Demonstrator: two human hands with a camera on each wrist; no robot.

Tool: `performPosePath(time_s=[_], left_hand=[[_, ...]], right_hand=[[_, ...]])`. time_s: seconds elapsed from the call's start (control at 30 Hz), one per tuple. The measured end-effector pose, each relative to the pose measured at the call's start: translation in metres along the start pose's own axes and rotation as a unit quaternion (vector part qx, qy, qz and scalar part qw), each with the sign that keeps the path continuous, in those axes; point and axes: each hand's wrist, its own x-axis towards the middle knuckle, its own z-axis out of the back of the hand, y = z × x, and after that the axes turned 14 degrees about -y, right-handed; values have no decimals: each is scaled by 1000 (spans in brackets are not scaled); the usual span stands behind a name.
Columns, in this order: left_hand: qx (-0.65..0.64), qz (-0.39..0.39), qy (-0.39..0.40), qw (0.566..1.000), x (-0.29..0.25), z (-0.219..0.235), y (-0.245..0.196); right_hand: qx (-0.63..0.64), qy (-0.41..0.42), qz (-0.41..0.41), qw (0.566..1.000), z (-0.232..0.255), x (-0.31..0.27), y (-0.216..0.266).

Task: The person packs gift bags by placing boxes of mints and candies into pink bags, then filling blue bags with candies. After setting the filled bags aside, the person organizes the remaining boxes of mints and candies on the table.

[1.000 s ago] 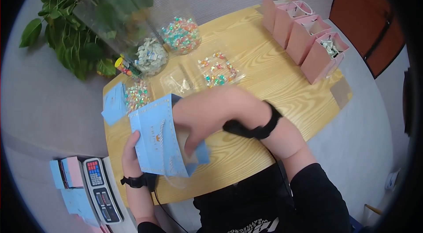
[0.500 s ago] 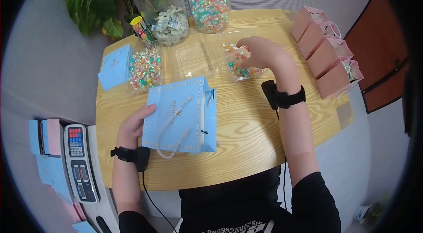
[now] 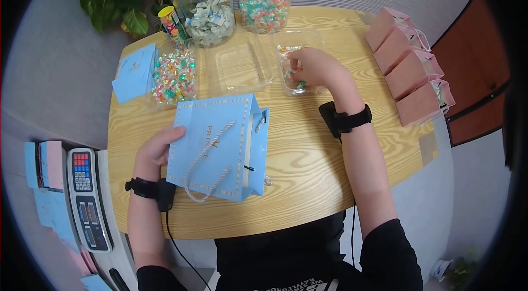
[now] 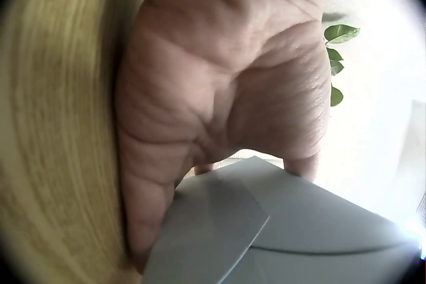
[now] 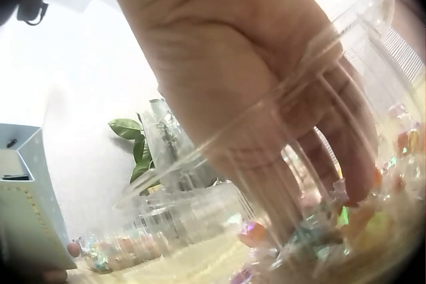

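Observation:
My left hand (image 3: pixel 160 145) holds a light blue paper gift bag (image 3: pixel 206 139) by its bottom end, thumb on the printed face. The bag lies on its side, mouth toward the right, with white rope handles (image 3: pixel 212 159). In the left wrist view, the palm borders the bag's folded base (image 4: pixel 266 231); its fingertips are partly hidden. My right hand (image 3: pixel 319 68) reaches into a clear plastic tray (image 3: pixel 316 38) of wrapped candies (image 3: pixel 301 85). In the right wrist view, its spread fingers (image 5: pixel 356 164) point down among shiny candies (image 5: pixel 319 237), behind the tray's clear wall.
Beside it lies another clear tray (image 3: pixel 242 68), then a candy-filled one (image 3: pixel 175 76) and flat blue bags (image 3: pixel 135 71). Tall clear jars of white packets (image 3: pixel 212 21) and candies (image 3: pixel 264 10) stand behind. Pink bags (image 3: pixel 410 65) line the right edge; a scale (image 3: pixel 88 197) sits lower left.
My right hand came out of the blue bag's mouth, crossed to the candy tray and lowered its fingers among the candies. The bag, upright-tilted before, now lies lower, still held by the left hand.

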Motion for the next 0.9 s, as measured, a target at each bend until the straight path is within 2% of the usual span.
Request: performPosePath(time_s=[0.13, 0.2, 0.23, 0.3, 0.33, 0.4, 0.43, 0.5, 0.53, 0.63, 0.7, 0.73, 0.8, 0.9], left_hand=[[-2, -10, 1, 1000, 1, 0, 0], [-3, -6, 7, 1000, 1, 0, -1], [-2, -2, 14, 1000, 1, 0, -2], [-3, -4, 20, 1000, 0, -4, -4], [-3, -5, 25, 1000, 0, -6, -4], [-2, 0, 30, 1000, 1, -3, -4], [-2, 4, 34, 999, 2, -2, -4], [-1, 1, 32, 999, 1, -4, -4], [1, -2, 30, 1000, 0, -5, -5], [8, -8, 33, 999, 0, -8, -6], [8, -5, 27, 1000, 0, -7, -6], [7, -1, 20, 1000, 0, -7, -6], [8, -1, 14, 1000, -2, -8, -5], [11, 2, 13, 1000, 0, -6, -5]], right_hand=[[-9, 22, -41, 999, 13, -7, 13], [-80, -149, 49, 984, 3, -7, 8], [-81, -148, 50, 984, -4, -5, 4], [-79, -185, 116, 973, -16, 1, -3], [-79, -185, 117, 972, -18, 2, -5], [-41, -109, 116, 986, -20, 3, -7], [-41, -109, 117, 986, -15, 3, -4], [-38, -16, 66, 997, -2, 4, 3], [-38, -17, 67, 997, -1, 4, 5], [-60, -66, 64, 994, -7, 1, 3], [-93, -220, 160, 958, -24, 4, -10], [-93, -221, 160, 958, -18, 3, -6], [-6, -25, 37, 999, -2, 2, 7], [44, -27, 45, 998, 2, 8, 0]])
